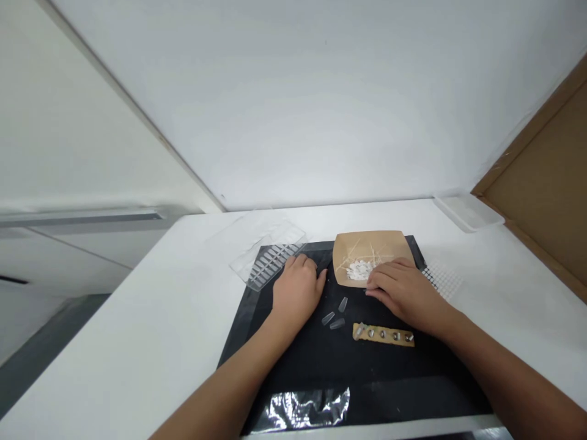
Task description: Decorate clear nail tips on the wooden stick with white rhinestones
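My left hand (297, 286) lies on the black mat (316, 360), fingers down beside a clear plastic tray of nail tips (268, 267), thumb apart; I see nothing held in it. At the front edge of a brown paper tray (342, 247), my right hand (406, 290) has its fingertips pressed together; whatever may be in the pinch is too small to make out. White small pieces (360, 269) and thin sticks lie in the paper tray. Between my hands are loose clear nail tips (337, 324). Closer to me, a tan strip (383, 335) carries several metal pieces, with a clear tip at its left end.
A white sheet of small dots (443, 280) lies right of the paper tray. Clear plastic packaging (243, 235) is at the back left. A translucent container (468, 212) stands at the back right, by a brown board (545, 177). The white wall bounds the table's back.
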Demonstrator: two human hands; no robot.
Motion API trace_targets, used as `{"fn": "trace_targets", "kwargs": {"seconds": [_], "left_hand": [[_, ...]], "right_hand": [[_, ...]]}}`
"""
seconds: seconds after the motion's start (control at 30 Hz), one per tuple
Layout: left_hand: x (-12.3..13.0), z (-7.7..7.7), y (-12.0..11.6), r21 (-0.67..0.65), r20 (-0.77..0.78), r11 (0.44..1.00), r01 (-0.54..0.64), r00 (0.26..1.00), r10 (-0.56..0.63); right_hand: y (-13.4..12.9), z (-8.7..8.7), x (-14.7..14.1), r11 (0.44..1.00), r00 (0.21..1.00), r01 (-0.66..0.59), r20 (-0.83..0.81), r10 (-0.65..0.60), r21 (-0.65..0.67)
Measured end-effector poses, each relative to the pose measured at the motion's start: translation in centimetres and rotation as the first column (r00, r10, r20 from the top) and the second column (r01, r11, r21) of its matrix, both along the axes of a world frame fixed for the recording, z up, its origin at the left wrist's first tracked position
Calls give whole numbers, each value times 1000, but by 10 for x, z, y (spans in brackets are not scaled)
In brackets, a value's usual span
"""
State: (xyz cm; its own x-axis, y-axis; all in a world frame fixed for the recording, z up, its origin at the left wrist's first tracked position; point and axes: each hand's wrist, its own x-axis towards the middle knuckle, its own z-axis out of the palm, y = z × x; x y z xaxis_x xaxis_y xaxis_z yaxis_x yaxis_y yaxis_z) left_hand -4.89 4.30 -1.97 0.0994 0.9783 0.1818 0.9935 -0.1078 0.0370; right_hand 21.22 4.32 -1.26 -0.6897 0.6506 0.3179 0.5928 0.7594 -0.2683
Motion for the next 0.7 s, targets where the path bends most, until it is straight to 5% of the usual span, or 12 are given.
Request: {"fn": "trace_targets", "kwargs": {"seconds": [0.23,0.47,0.7], "left_hand": [[0,-1,2,140,83,990,22,996,-34],[4,6,-1,456,118,879,139,970,-215],[2,-3,6,499,222,861,104,944,-243]], "right_hand": [[1,-1,-1,1000,1000,-19,-21,19,-20],[5,-6,-2,999,1000,-17,-20,17,-27],[6,-5,-3,998,999,2,-32,-4,-60]]}}
